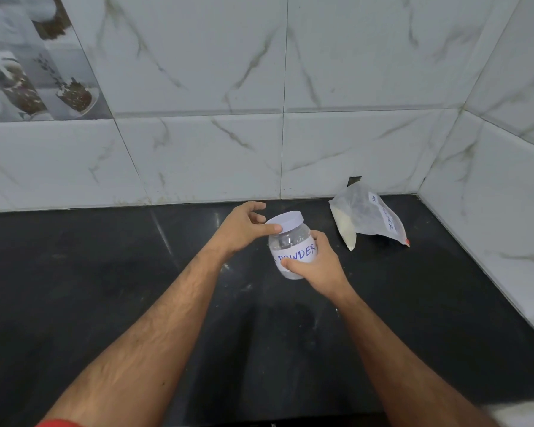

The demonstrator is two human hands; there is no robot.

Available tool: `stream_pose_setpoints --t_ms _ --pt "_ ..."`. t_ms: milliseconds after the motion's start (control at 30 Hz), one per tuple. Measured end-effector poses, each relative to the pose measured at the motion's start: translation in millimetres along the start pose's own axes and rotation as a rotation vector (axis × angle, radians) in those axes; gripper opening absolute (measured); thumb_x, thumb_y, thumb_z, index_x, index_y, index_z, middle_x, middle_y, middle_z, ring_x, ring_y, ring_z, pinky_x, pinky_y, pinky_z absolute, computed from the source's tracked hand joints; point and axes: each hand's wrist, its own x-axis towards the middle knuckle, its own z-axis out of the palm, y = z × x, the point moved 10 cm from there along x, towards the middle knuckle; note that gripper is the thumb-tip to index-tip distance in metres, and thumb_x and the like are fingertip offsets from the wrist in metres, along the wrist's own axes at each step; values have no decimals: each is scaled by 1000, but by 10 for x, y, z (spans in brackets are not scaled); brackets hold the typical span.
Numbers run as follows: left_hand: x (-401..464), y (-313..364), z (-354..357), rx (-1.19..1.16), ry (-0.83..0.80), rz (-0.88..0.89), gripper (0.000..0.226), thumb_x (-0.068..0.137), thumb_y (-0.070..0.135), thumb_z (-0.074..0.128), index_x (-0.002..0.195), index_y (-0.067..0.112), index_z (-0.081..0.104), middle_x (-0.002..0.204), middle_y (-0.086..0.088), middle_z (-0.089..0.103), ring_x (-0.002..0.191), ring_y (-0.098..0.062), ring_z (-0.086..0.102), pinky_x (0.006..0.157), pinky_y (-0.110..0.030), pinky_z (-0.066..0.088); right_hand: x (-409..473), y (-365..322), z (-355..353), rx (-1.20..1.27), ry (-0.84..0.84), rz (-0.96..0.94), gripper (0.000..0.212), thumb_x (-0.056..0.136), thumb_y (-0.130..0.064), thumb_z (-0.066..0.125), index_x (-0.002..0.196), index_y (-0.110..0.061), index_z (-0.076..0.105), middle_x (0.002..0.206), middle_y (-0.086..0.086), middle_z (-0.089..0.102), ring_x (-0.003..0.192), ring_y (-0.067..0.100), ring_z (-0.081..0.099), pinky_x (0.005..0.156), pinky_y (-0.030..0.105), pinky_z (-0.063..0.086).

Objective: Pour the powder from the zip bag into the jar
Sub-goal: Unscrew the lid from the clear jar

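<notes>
Near the middle of the dark counter (105, 272), a clear jar (292, 248) with a white lid (285, 221) and a paper label reading "POWDER" is held slightly tilted between both hands. The right hand (319, 268) is wrapped around the jar's lower body, thumb across the label. The left hand (244, 228) rests its thumb on the lid's rim, fingers curled loosely above. To the right of the jar, near the tiled wall corner, lies the zip bag (366, 215), holding white powder (346, 226).

Dark table and tiled corner
Marble-veined wall tiles (352, 143) rise behind the black table (105, 272); a decorative picture tile (34, 63) sits upper left of it.
</notes>
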Motion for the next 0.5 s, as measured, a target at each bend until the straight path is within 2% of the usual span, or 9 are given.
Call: stream_pose_setpoints --t_ms 100,167,300,400,500 --pt "27 60 82 30 -36 24 80 76 37 85 145 19 48 136 2 53 124 -14 52 103 -31 44 -38 -20 70 2 -5 -19 78 70 -25 90 130 -32 40 114 -13 56 103 11 60 78 17 53" --pt "40 95 194 38 -96 36 84 74 45 83 146 20 47 143 2 52 130 -15 51 109 -36 45 -59 -42 122 -4 -15 -29 81 69 -26 90 134 -29 42 118 -10 57 104 11 60 81 19 54" --pt "25 170 321 104 -140 67 72 77 49 78 138 21 55 133 4 62 119 -11 61 104 -35 51 -93 -77 156 -31 -26 -49 84 67 -29 91 136 -27 43 119 -9 60 103 10 61 78 16 52" --pt "-15 188 371 190 -231 70 70 84 42 77 145 20 50 136 6 57 122 -11 57 99 -25 47 -80 -52 115 -56 -25 -47 84 66 -30 91 134 -28 43 116 -11 60 99 7 61 74 14 50" --pt "-10 164 363 279 -297 53 78 81 38 80 148 20 44 138 7 54 125 -12 55 99 -23 43 -57 -19 130 -117 -53 -36 89 65 -33 92 137 -29 40 118 -12 57 96 7 59 68 11 46"
